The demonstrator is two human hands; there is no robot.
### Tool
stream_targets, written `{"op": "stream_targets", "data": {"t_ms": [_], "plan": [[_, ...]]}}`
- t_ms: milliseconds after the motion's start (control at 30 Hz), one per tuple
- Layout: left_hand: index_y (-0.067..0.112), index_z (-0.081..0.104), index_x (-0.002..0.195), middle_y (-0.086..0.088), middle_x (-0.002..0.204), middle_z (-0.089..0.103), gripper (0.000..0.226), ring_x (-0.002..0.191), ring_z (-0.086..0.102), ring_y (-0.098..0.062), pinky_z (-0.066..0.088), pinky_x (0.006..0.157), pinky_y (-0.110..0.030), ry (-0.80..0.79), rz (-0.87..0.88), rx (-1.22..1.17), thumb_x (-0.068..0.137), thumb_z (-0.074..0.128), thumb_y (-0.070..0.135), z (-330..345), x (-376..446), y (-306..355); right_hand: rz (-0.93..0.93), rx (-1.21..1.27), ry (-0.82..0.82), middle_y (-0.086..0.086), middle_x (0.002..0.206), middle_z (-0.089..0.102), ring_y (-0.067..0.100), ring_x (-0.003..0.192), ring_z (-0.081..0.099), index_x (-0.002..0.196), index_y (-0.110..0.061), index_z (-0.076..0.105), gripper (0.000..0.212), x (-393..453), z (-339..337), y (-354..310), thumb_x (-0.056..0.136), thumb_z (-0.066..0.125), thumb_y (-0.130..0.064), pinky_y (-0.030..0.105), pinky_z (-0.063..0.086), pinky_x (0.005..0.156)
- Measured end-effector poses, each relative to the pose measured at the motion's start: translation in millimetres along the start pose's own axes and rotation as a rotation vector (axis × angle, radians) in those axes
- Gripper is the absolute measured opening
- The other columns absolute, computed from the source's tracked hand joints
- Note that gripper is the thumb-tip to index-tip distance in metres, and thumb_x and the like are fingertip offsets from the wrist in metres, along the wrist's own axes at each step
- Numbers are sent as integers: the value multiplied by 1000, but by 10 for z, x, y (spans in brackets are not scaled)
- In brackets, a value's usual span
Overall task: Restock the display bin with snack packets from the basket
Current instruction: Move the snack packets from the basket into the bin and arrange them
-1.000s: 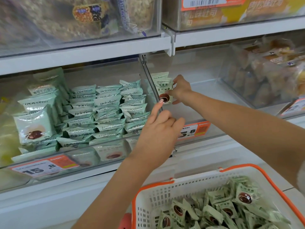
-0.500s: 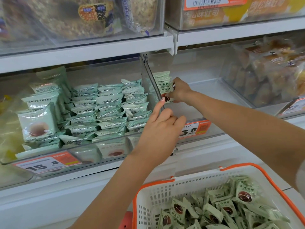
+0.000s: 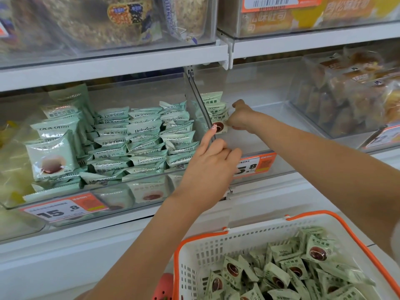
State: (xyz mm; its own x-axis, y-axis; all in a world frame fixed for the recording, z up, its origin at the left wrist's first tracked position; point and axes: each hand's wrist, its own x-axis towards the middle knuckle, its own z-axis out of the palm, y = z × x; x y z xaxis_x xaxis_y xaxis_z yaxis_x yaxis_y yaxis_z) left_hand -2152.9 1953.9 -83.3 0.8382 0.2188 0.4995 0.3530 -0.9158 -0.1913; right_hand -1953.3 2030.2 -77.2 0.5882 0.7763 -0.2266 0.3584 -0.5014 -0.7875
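Note:
A clear display bin (image 3: 266,135) on the middle shelf holds a short upright row of pale green snack packets (image 3: 214,109) against its left wall. My right hand (image 3: 240,116) reaches into the bin and pinches the front packet of that row. My left hand (image 3: 213,163) is at the bin's front left corner, its index finger stretched up along the clear wall and the other fingers curled over the rim. A white basket with orange rim (image 3: 216,252) at the lower right holds several more green packets (image 3: 287,276).
The bin to the left (image 3: 104,198) is packed with mint-green packets behind a 15.8 price tag (image 3: 62,207). A bin of brown baked goods (image 3: 350,98) stands to the right. Upper shelf bins (image 3: 121,22) hang overhead. A pink shoe (image 3: 165,285) shows below.
My right hand has shifted slightly within the bin, staying on the packet row. My left hand stays at the bin's corner.

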Motion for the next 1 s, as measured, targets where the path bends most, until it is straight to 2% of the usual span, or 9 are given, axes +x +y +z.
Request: {"op": "stream_targets", "data": {"t_ms": [167,267,400,500,567,700,800,900,1000], "plan": [[10,59,106,-4,88,63,41,96,55,-25,11,115,-42,61,-16,-111,69,76,14,-35,-8,17,-213,422,354,15,109,56,26,100,56,104,-13,52,31,-450,-446,69,85,36,6,35,50,88],[9,53,111,-7,99,60,44,100,48,-25,13,115,-40,180,-44,-250,73,72,22,-129,-38,152,-463,651,585,5,84,58,18,85,59,77,-19,48,42,-1274,-642,232,72,25,15,27,56,73],[5,63,95,-8,87,63,24,88,57,-29,35,103,-37,227,-2,-320,72,70,4,-20,-266,656,-470,467,836,-2,72,55,14,75,57,69,-21,47,33,-2123,-487,1186,70,28,6,26,52,55],[10,62,109,-5,99,66,41,94,61,-25,39,96,-33,-152,182,-308,71,70,-1,156,-558,1052,-179,112,608,-6,78,60,9,70,54,76,-22,52,36,-2367,-148,2182,79,35,9,35,44,62],[15,49,129,-2,120,58,47,112,53,-22,32,103,-34,-515,195,-289,85,56,0,281,-773,1220,66,-215,281,0,108,62,15,91,57,106,-22,55,30,-2529,67,2825,89,43,-1,36,45,78],[20,46,131,-1,121,57,46,109,53,-19,39,99,-36,-817,164,-306,88,50,2,482,-1125,1424,358,-837,-222,2,160,3,30,146,2,150,-27,12,68,-2936,316,3561,94,49,-38,67,12,109],[15,51,118,-5,108,59,29,96,57,-21,49,80,-35,-927,126,-342,90,49,8,553,-1294,1574,327,-864,-175,3,160,-5,30,146,-9,150,-25,13,75,-3024,325,3563,90,58,-19,68,17,106],[14,50,120,-6,112,60,29,96,58,-22,51,80,-40,-1017,94,-386,91,53,16,609,-1395,1745,314,-765,-27,13,151,26,31,139,25,133,-13,42,50,-3013,276,3555,87,50,4,46,47,92],[18,48,129,-3,122,56,37,104,57,-22,50,85,-41,-1078,6,-497,93,55,23,626,-1351,1849,240,-628,162,13,118,53,29,98,55,99,-7,57,24,-3014,258,3572,85,46,8,33,45,63]]}}
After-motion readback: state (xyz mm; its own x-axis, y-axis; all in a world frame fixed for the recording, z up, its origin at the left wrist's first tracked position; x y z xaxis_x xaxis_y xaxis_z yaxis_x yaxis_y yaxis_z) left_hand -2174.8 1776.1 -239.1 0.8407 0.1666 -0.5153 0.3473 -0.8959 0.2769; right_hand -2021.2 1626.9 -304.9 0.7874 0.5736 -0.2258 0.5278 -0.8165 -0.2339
